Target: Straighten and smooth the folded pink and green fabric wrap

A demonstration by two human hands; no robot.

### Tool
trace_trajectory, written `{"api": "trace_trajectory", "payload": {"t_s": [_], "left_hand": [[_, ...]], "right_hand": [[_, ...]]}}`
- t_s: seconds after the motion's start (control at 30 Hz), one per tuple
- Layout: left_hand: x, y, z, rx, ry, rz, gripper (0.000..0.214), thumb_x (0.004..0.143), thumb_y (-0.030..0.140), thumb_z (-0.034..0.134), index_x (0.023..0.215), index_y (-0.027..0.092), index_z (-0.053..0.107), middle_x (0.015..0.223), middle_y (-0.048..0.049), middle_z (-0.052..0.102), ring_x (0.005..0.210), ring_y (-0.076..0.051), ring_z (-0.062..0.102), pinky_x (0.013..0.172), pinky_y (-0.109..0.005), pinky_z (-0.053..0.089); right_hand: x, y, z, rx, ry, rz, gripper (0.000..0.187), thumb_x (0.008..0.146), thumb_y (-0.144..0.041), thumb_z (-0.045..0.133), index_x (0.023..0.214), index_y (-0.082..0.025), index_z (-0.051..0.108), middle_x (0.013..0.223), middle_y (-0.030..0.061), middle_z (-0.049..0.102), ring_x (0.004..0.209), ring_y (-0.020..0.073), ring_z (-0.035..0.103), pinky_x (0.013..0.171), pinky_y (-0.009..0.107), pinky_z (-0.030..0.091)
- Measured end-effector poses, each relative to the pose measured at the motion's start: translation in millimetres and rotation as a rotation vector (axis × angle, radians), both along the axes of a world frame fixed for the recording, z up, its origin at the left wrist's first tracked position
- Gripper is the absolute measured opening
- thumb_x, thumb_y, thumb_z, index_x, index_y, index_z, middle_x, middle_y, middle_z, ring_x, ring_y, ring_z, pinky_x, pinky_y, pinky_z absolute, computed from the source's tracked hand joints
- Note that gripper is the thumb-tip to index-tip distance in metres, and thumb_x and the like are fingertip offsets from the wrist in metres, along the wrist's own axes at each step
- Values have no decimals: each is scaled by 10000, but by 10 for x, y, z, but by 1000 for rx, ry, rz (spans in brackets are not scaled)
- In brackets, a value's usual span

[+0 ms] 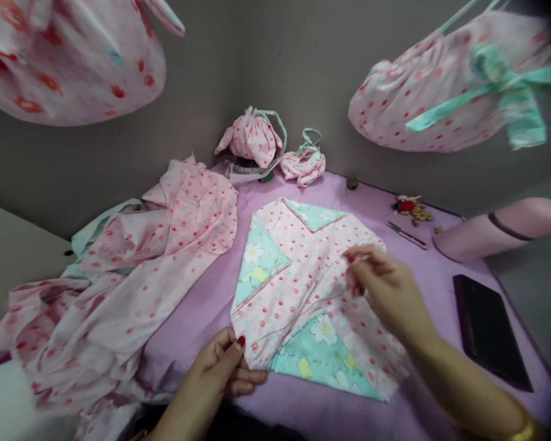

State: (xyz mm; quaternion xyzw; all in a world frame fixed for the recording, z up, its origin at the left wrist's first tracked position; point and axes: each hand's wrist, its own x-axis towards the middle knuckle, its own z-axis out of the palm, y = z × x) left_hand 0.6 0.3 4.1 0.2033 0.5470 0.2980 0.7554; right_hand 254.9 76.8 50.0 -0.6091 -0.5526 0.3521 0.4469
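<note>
A piece of pink fabric with small red flowers [312,269] is spread in front of me, with green floral triangles [264,260] at its corners. My left hand [227,361] is closed on its lower left edge, thumb on top and fingers beneath. Over the right side of the fabric is my right hand [383,288], its fingertips pinched together. A thin thread [303,312] runs across the fabric from near my left thumb up to those fingertips. Whether a needle is between them is too small to see.
Crumpled pink fabric [165,245] is heaped at left. Drawstring bags [254,138] sit at the back; larger ones [422,101] hang above. At right are thread snips [406,236], small trinkets [413,211], a pink bottle [491,229] and a black phone [491,331] on the purple tablecloth [193,309].
</note>
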Motion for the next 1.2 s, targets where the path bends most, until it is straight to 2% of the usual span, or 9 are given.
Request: {"api": "trace_trajectory", "payload": {"t_s": [0.07,0.1,0.17,0.23,0.47,0.73,1.2], "left_hand": [[-1,-1,-11,6,-7,-8,484,606,533,725,883,192,522,665,9,663,643,-171,687,517,-179,493],[0,1,-14,9,-10,-7,479,605,529,727,872,190,520,659,7,663,632,-168,685,513,-177,491],[2,5,-17,17,-22,-9,474,604,515,733,864,187,512,700,-11,680,632,-165,684,509,-174,487],[4,10,-14,20,-40,-14,478,605,496,739,879,184,502,755,-33,698,634,-161,684,515,-172,487],[20,5,6,38,-77,-17,464,597,478,750,839,194,476,792,-27,703,612,-145,677,510,-166,475],[30,14,-1,41,-67,-16,470,583,485,761,822,202,472,726,0,696,568,-126,662,518,-170,477],[13,-2,-23,59,-59,-45,484,573,512,762,821,198,490,777,0,690,571,-122,659,518,-171,472]], "right_hand": [[-388,-294,-106,-215,7,198,155,847,-257,468,881,-195,607,436,-73,454,365,74,402,379,175,315],[-540,-412,-147,-262,-1,301,171,846,-265,464,824,-189,616,441,-68,449,367,72,396,374,174,299],[-756,-585,-209,-257,-76,424,192,849,-252,454,793,-185,624,498,-43,506,432,84,452,426,183,334],[-875,-684,-251,-217,-148,475,195,850,-221,438,794,-183,622,578,-20,573,510,98,510,496,192,372],[-975,-801,-335,-208,-211,488,177,852,-180,418,782,-189,580,616,-22,593,534,93,528,515,174,363],[-999,-790,-332,-224,-252,495,183,853,-194,405,751,-187,557,570,-25,551,494,94,483,488,180,334],[-987,-784,-392,-221,-318,506,180,824,-185,417,713,-184,558,534,-21,526,466,91,449,462,178,299]]}}
